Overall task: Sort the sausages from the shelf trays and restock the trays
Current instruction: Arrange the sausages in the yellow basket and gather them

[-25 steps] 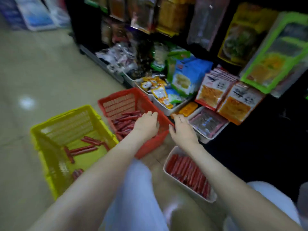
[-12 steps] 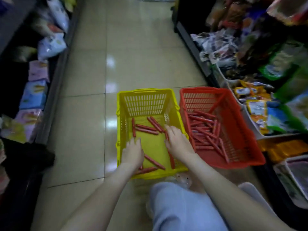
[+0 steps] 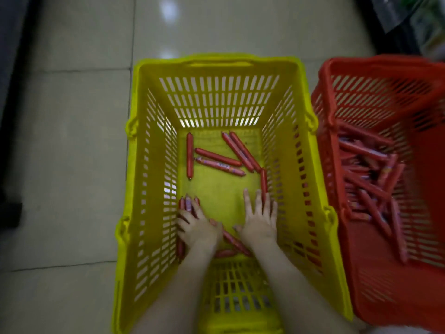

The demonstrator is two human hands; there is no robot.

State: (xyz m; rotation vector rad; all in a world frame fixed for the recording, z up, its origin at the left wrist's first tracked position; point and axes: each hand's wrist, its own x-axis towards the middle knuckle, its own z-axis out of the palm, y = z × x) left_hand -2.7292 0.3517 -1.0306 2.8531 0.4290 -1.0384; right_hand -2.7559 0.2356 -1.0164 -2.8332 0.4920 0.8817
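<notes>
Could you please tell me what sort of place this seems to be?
Probably a shop aisle: a yellow basket and a red basket stand on a tiled floor, both holding wrapped sausages; blurred packets show top right.

The yellow basket [image 3: 216, 97] is hard moulded plastic, with slotted walls and a smooth, faintly shiny finish. The red basket [image 3: 375, 92] is the same plastic lattice, though blur softens its far side. The sausages [image 3: 218, 157] are in tight, slick red plastic casings that catch a little light, and one shows faint print. My left grip [image 3: 199, 231] and right grip [image 3: 261, 222] are bare, matt skin. The floor [image 3: 72, 141] is smooth glazed tile with thin grout lines, glossy enough to carry bright reflections. The packaging [image 3: 414, 20] looks like shiny crinkled film but is too blurred to be sure.
</notes>
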